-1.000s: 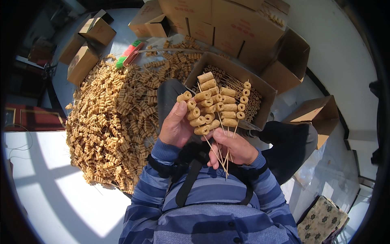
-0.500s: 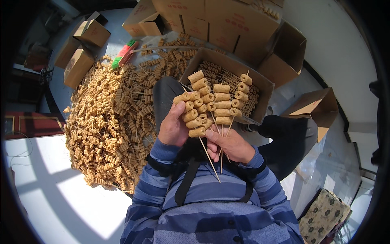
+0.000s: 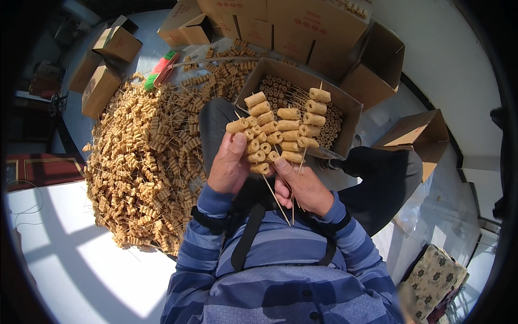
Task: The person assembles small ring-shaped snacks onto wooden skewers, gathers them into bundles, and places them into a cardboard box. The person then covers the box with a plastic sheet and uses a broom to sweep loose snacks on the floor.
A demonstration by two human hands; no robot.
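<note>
Between my two hands is a bundle of skewers, each a thin stick threaded with short, tan, hollow rolls. My left hand is closed around the bundle's left side, its thumb pressed against the rolls. My right hand pinches the bare sticks below the rolls, thumb on top; several stick ends poke out beneath it. One skewer stands apart at the right of the bundle. Just beyond my hands sits an open cardboard box, with similar skewers packed in it, roll ends showing.
At my left rises a large heap of loose skewers. A green and red broom head lies at its far edge. Cardboard cartons stand along the back, and an opened box is at right. A patterned cloth lies lower right.
The bundle and both hands have shifted slightly up and left in view. The rightmost skewer has turned, so its rolls now face more sideways. Both hands keep their hold.
</note>
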